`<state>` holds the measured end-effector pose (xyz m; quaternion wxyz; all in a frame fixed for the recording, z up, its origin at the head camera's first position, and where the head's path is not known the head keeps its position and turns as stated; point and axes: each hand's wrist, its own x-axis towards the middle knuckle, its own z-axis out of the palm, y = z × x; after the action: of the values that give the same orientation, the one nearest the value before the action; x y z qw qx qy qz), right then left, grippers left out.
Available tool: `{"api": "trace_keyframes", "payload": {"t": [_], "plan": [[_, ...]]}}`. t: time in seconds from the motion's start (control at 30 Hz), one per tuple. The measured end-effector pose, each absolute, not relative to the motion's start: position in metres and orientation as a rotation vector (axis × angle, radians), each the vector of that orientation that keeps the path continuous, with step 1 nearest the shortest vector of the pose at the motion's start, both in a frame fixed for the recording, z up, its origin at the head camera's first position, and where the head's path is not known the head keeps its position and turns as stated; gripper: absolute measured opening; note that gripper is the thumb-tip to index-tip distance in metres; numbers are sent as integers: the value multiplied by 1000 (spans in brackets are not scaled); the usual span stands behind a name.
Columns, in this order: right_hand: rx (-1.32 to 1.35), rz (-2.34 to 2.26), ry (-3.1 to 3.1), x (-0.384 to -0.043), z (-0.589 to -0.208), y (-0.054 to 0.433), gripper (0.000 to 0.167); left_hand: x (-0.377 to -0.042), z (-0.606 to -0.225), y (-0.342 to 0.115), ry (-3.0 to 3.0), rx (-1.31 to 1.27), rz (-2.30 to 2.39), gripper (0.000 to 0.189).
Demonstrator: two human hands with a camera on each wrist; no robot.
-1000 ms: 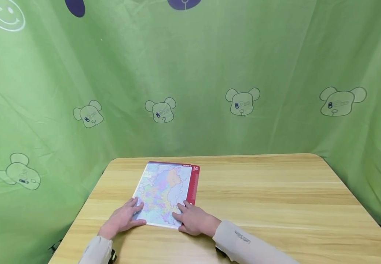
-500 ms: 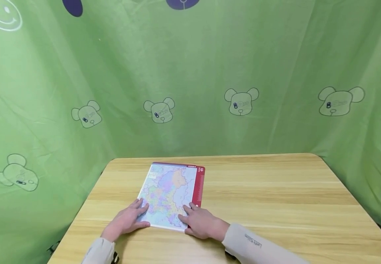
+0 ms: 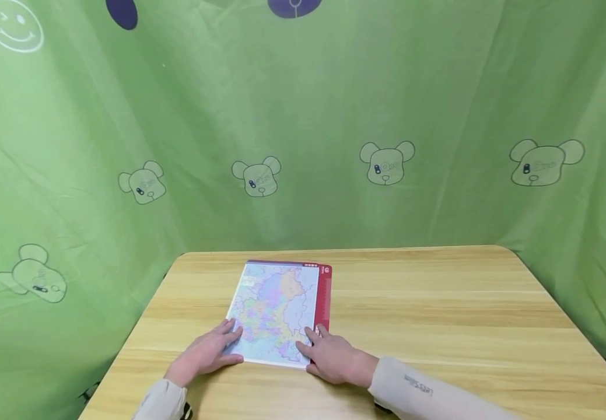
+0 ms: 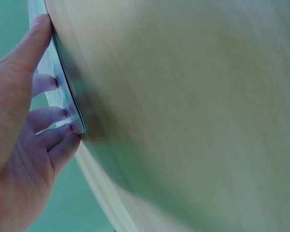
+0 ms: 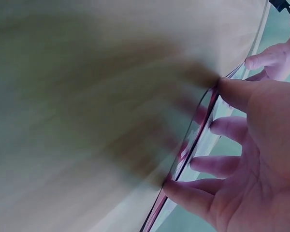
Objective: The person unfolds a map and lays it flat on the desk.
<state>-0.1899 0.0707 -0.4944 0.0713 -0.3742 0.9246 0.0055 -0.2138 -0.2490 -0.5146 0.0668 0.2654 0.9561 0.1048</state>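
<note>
A thin flat map board point(image 3: 271, 312), printed with a pastel-coloured map, lies on the wooden table. A red strip point(image 3: 323, 297) runs down its right side and a dark band along its far edge. My left hand point(image 3: 205, 353) rests at the near left corner, fingers spread over the board's edge. At the near right corner, my right hand point(image 3: 336, 357) touches the map and red strip with spread fingers. In the left wrist view, the left hand's fingertips point(image 4: 63, 115) press on the board's rim; the right wrist view has the right hand point(image 5: 261, 154) likewise along the red side.
The wooden table point(image 3: 439, 332) extends to the right of the board, its far edge close behind the board. A green curtain point(image 3: 334, 105) printed with bear heads hangs behind and on both sides.
Both hands and the map board have slid a little to the right across the table together. The spread fingers keep about the same places on the board.
</note>
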Motion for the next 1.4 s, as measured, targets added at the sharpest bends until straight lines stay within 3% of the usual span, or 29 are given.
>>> {"api": "trace_keyframes", "payload": {"t": [1.4], "plan": [[-1061, -165, 2869, -185, -503, 172, 47, -209, -510, -173, 2886, 973, 123, 72]]}}
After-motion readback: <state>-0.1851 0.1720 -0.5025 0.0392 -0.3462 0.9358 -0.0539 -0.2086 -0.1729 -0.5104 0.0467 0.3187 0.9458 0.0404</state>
